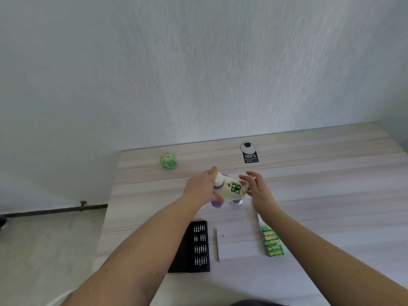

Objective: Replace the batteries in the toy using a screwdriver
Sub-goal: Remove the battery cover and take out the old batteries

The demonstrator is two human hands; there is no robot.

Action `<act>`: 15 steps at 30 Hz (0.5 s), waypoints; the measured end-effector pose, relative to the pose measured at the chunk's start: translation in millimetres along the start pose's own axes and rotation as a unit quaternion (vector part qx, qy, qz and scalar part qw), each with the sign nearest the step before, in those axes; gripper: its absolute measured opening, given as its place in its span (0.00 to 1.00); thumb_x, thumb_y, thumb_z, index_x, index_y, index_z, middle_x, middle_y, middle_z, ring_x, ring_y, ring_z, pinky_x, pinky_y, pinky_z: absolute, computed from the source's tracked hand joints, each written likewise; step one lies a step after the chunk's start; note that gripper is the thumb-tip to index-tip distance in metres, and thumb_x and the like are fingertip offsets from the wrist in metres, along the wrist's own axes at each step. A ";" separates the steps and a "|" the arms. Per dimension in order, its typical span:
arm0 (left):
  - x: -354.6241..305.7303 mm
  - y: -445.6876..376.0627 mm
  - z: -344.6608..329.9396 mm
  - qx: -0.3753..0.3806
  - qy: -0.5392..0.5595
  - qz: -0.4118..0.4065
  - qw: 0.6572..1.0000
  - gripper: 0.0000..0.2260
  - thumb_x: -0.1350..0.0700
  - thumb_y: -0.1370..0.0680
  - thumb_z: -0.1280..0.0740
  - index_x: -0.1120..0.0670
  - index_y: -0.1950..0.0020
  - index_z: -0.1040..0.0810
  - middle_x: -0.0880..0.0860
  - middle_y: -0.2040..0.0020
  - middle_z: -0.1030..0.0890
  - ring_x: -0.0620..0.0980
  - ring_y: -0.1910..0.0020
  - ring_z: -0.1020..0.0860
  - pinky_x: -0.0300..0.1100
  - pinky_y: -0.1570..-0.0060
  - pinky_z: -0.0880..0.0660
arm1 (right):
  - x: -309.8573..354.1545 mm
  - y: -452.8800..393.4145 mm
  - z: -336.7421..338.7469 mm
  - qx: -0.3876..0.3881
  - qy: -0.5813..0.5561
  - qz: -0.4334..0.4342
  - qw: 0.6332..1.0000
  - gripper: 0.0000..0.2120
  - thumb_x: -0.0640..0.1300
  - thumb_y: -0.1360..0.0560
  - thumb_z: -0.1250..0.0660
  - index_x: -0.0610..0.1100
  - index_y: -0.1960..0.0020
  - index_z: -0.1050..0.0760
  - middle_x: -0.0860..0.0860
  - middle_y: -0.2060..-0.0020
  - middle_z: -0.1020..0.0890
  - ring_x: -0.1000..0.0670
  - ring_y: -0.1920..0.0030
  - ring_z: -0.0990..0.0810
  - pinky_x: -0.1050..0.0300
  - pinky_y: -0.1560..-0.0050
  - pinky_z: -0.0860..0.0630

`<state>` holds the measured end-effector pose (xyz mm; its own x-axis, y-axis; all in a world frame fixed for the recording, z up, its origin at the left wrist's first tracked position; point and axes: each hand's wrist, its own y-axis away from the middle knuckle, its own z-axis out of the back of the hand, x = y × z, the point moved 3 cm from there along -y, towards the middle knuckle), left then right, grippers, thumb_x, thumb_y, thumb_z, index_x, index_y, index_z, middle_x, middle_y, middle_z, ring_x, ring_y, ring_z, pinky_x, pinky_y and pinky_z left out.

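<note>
Toy [228,191] time: we hold it up over the middle of the table [331,173], belly up, with the battery box open and green batteries [235,188] showing. Our left hand [202,187] wraps around its head end. Our right hand [257,186] is spread flat beside it, holding nothing. We think we should grip steady, then pick the batteries out with our fingertips, gently.
</note>
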<state>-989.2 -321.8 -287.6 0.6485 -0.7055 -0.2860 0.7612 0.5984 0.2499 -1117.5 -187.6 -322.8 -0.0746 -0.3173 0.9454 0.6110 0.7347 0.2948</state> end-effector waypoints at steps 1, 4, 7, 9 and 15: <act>-0.2 -0.1 0.0 0.001 0.001 0.001 1.000 0.33 0.45 0.41 0.21 0.50 0.45 0.36 0.49 0.50 0.23 0.52 0.59 0.27 0.42 0.65 0.34 | -2.9 -0.5 6.4 -0.005 -0.059 -0.019 0.998 0.13 0.49 0.16 0.49 0.45 0.36 0.33 0.51 0.43 0.19 0.52 0.45 0.19 0.48 0.38 0.25; -0.1 0.1 -1.7 0.000 0.003 0.001 1.000 0.33 0.44 0.40 0.22 0.50 0.44 0.36 0.48 0.50 0.24 0.52 0.58 0.26 0.43 0.65 0.34 | -12.3 4.5 26.9 0.005 -0.181 -0.093 0.979 0.17 0.48 0.16 0.51 0.39 0.37 0.32 0.45 0.41 0.20 0.47 0.45 0.18 0.48 0.44 0.23; 1.4 -0.6 -4.5 -0.006 0.010 0.004 1.000 0.33 0.43 0.40 0.22 0.50 0.44 0.36 0.47 0.50 0.24 0.53 0.55 0.24 0.43 0.64 0.33 | -34.4 7.9 48.9 0.006 -0.261 -0.162 0.952 0.19 0.50 0.16 0.50 0.40 0.39 0.26 0.43 0.43 0.20 0.44 0.46 0.19 0.50 0.48 0.23; 2.2 -1.5 -5.7 -0.008 0.012 0.005 1.000 0.33 0.42 0.40 0.22 0.50 0.44 0.36 0.47 0.50 0.24 0.53 0.55 0.24 0.43 0.63 0.32 | -49.2 10.2 62.9 -0.013 -0.273 -0.201 0.941 0.20 0.51 0.16 0.49 0.42 0.42 0.23 0.42 0.48 0.21 0.44 0.48 0.20 0.51 0.50 0.22; 4.5 -3.5 -9.1 -0.016 0.017 0.019 1.000 0.34 0.41 0.40 0.22 0.49 0.44 0.36 0.47 0.49 0.23 0.50 0.57 0.28 0.43 0.63 0.34 | -88.9 10.9 90.8 -0.057 -0.256 -0.264 0.928 0.18 0.49 0.17 0.44 0.37 0.42 0.24 0.39 0.51 0.20 0.43 0.50 0.20 0.52 0.52 0.22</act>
<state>-988.9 -323.6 -298.2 0.6761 -0.6694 -0.3079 0.7357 0.6363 0.2321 -1175.7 -97.0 -391.0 -0.7342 -0.2670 0.6242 0.4606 0.4796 0.7469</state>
